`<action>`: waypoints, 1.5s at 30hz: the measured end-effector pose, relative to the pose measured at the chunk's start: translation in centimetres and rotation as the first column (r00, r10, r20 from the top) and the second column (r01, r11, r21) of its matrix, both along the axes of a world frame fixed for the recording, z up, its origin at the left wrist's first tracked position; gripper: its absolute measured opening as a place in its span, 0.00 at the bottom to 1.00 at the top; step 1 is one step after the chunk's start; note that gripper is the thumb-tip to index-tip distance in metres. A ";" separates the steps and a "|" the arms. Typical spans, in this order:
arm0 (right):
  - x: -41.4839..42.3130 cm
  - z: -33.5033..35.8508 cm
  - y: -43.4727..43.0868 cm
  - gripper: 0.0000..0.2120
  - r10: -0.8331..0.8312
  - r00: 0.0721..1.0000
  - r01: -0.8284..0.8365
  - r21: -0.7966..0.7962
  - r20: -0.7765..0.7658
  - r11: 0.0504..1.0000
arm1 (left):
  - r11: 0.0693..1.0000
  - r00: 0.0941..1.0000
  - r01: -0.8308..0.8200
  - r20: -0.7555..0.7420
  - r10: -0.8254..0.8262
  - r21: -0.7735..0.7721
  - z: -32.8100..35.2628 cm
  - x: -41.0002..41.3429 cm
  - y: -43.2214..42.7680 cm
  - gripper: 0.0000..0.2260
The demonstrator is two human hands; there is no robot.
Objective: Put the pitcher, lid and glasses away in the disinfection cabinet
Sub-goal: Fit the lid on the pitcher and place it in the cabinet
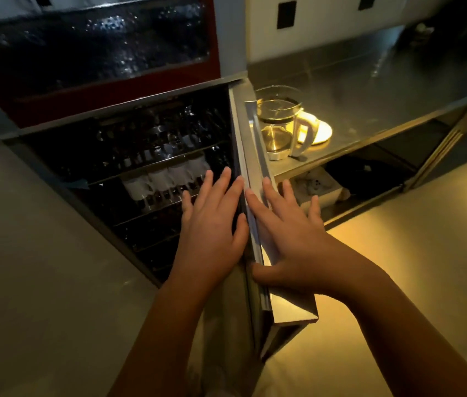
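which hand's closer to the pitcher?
Right. The right hand rests on the open door, on the side facing the pitcher; the left hand is across the door, cabinet side.

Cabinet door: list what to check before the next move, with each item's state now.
1. Door open: ok, the interior shows.
2. Hands free: not ok; left hand and right hand lie flat on either side of the door.
3. Pitcher upright on the counter: ok.
4. Lid located: ok, flat behind the pitcher.
5. Glasses located: cannot tell, none plainly on the counter.
6. Room on the racks: cannot tell, too dark.
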State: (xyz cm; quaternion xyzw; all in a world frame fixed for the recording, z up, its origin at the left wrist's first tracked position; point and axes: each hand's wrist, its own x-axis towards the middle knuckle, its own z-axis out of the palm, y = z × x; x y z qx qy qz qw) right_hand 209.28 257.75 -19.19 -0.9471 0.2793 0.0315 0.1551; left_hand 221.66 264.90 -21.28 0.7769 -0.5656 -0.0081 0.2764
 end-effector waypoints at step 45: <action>-9.4 0.3 -3.2 0.38 -0.510 0.860 0.510 -0.013 -0.025 0.860 | 0.827 0.823 0.559 0.086 -0.562 0.058 -0.7 -6.2 -8.5 0.26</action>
